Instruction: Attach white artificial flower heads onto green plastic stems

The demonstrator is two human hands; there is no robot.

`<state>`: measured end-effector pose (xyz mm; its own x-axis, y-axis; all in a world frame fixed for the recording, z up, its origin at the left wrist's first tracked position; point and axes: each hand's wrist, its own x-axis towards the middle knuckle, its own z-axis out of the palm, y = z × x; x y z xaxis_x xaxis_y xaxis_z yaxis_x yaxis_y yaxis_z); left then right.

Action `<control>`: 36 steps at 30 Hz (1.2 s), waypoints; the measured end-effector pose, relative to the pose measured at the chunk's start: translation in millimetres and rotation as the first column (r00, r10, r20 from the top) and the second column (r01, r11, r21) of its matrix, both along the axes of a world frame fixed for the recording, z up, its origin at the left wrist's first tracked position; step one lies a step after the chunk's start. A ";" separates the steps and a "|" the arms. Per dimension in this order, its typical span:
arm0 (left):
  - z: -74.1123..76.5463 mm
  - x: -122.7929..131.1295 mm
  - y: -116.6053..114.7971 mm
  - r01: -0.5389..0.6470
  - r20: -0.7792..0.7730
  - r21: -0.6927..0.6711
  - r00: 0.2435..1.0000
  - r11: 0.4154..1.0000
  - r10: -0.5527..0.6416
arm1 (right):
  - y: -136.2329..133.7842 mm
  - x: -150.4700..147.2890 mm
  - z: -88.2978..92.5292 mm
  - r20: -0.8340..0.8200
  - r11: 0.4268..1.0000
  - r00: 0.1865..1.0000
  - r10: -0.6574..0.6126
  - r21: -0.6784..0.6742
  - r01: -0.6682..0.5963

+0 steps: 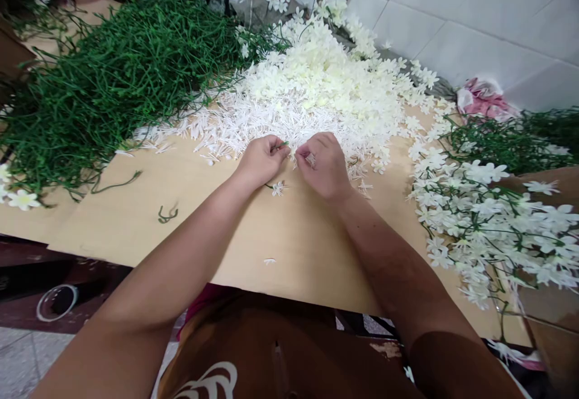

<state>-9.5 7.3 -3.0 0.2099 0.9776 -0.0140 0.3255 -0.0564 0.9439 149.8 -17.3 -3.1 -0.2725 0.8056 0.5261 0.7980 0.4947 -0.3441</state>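
My left hand point(261, 161) is closed in a pinch on a green plastic flower stem point(284, 144), whose tip pokes out past the thumb. Just to its right, my right hand point(324, 167) has thumb and fingertips pressed together. A small white bit point(293, 155) shows between the two hands; whether the right fingers grip it is too small to tell. Below the left hand lies a white artificial flower point(278, 188) on a short stem. Right behind both hands spreads a heap of thin white sticks point(253, 119), with a pile of white flower heads point(325, 67) beyond.
A large heap of green stems point(136, 67) covers the back left. Stemmed white flowers point(488, 224) are piled at the right edge of the cardboard tabletop point(289, 242). Loose stem pieces point(168, 213) lie at front left. A tiled wall point(447, 19) stands behind.
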 end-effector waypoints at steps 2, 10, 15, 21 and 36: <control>1.4 0.6 -0.5 0.001 0.048 -0.031 0.999 1.000 0.000 | 0.9 0.9 -2.2 -0.014 0.999 0.999 0.031 0.040 -0.030; 8.9 2.9 -3.9 0.031 0.259 -0.142 0.966 0.989 0.007 | 2.5 1.7 -5.6 -0.153 0.990 0.985 0.085 0.125 -0.066; 15.3 2.8 -7.6 0.066 0.393 -0.191 0.919 0.979 0.015 | -2.0 -2.2 -4.0 -0.371 0.988 0.923 0.101 -0.073 -0.138; 23.1 0.4 -11.1 0.093 0.465 -0.238 0.885 0.967 0.029 | -3.5 -6.2 0.7 -0.587 0.936 0.809 0.022 -0.272 -0.223; 12.8 -6.6 -6.8 0.106 0.224 -0.090 0.971 0.990 -0.083 | -5.2 -5.0 5.1 -0.557 0.929 0.827 -0.078 -0.341 -0.143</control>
